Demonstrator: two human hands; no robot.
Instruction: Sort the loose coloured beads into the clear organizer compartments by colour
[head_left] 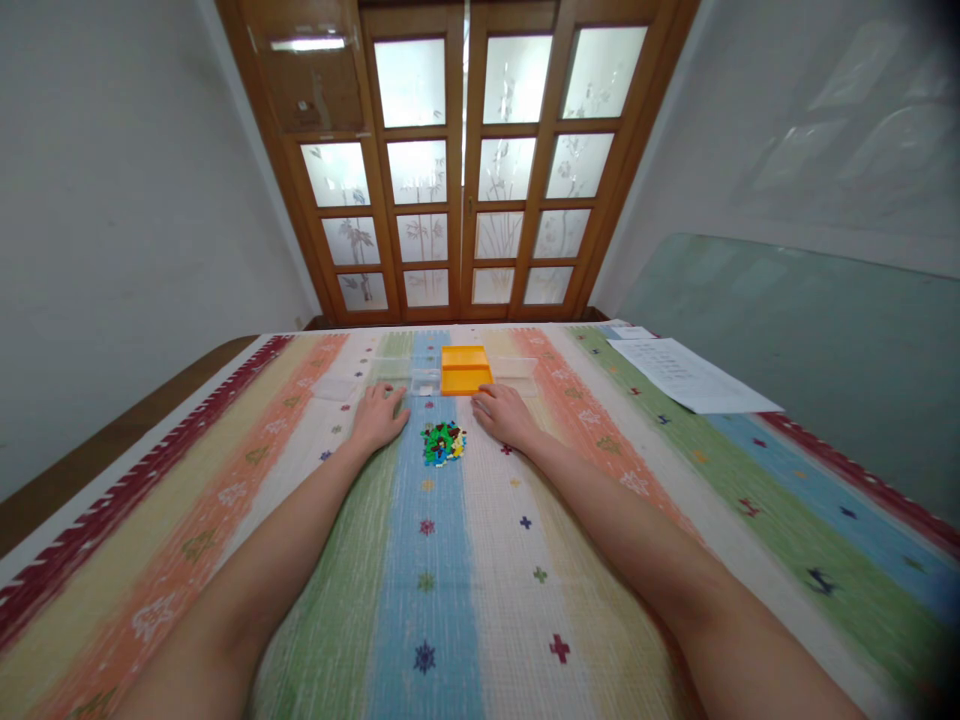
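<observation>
My left hand (380, 415) rests palm down, fingers stretched forward and somewhat apart, at the near edge of a clear plastic container (425, 383). My right hand (504, 413) lies low on the cloth, its fingers extended, with the fingertips at the near right corner of a yellow-orange divided box (466, 380). Whether those fingertips touch the box I cannot tell. Between the hands and closer to me sits a small heap of tiny building pieces (442, 443), green, blue, brown, yellow and white. Neither hand visibly holds anything.
Another clear plastic tray or lid (517, 372) lies right of the yellow box. A striped cloth (426, 610) covers the table. Printed paper sheets (686, 375) lie at the right. Beyond the table's far edge stand wooden doors (465, 220) with glass panes.
</observation>
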